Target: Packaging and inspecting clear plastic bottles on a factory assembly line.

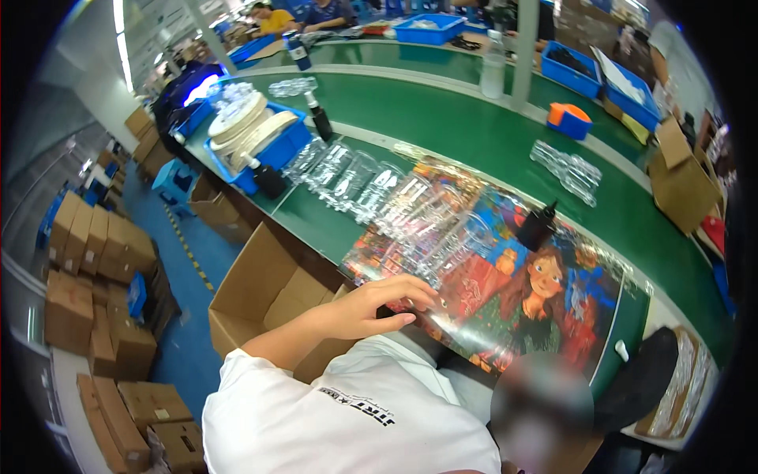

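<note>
Left hand [377, 304] flat on poster's [505, 276] near-left corner; poster long axis left-to-right

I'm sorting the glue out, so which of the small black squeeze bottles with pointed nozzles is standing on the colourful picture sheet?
The black squeeze bottle by the painted figure's head; the others stand on the green table near the blue bin.

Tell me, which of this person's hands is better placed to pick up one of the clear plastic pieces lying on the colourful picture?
Probably the left hand: it rests open on the colourful picture, right beside the clear plastic pieces. The right hand is not in view.
</note>
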The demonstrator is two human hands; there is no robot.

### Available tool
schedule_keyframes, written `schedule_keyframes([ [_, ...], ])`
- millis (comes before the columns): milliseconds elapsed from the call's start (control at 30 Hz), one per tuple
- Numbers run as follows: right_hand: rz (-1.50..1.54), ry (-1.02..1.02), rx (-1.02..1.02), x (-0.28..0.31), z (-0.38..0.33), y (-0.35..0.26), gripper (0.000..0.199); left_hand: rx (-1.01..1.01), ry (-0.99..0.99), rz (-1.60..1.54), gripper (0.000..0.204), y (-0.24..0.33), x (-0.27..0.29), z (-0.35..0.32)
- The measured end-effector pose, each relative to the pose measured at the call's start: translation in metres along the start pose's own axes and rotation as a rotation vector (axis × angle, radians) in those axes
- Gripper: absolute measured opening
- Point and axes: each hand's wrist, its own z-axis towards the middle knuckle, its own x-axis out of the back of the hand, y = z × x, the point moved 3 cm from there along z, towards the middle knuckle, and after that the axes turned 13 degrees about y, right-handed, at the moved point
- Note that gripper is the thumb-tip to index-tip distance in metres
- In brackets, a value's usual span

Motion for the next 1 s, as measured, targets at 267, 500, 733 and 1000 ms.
schedule_keyframes([
  [267, -0.066, -0.091, 0.22, -0.01, 0.042, -0.08, 0.082, 0.05, 0.023, 0.008, 0.022, 0.0, 0.009, 0.005],
  [500, -0.141, -0.175, 0.323, -0.015, 0.033, -0.096, 0.079, -0.047, 0.01, 0.049, 0.02, 0.001, 0.018, 0.009],
  [733, -0.214, -0.254, 0.405, -0.019, 0.019, -0.093, 0.076, -0.131, 0.004, 0.144, 0.021, 0.018, 0.039, 0.022],
  [1000, -0.316, -0.336, 0.287, 0.004, -0.043, 0.016, 0.072, -0.28, 0.159, 0.333, 0.019, 0.019, 0.06, 0.12],
])
